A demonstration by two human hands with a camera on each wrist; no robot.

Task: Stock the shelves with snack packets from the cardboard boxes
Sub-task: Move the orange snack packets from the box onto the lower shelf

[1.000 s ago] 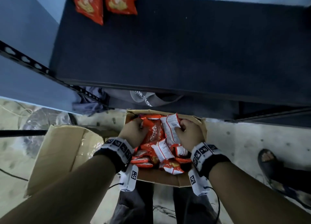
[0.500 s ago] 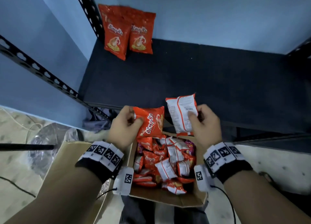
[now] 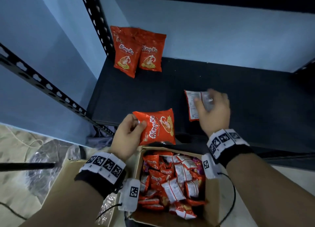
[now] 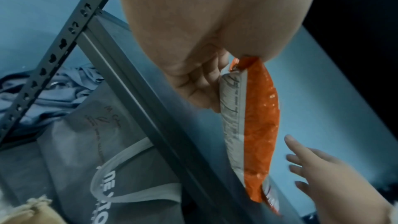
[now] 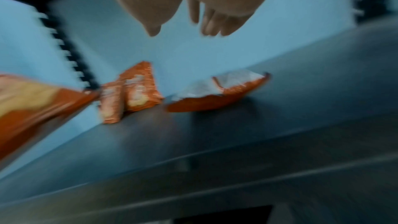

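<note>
Red packets [image 3: 156,126] with white lettering and a shrimp picture; white backs printed in small text. Dark navy shelf [image 3: 238,93], black slotted posts [image 3: 97,20], pale blue wall [image 3: 221,36], brown cardboard box [image 3: 211,204], black-and-white checkered wristbands [image 3: 105,165].

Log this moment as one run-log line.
left hand holds packet | right hand open over shelf packet | box stocked

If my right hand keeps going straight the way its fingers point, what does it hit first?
Probably the back-up snack packet lying on the dark shelf; the right hand hovers open above it. Depth is blurred.
</note>
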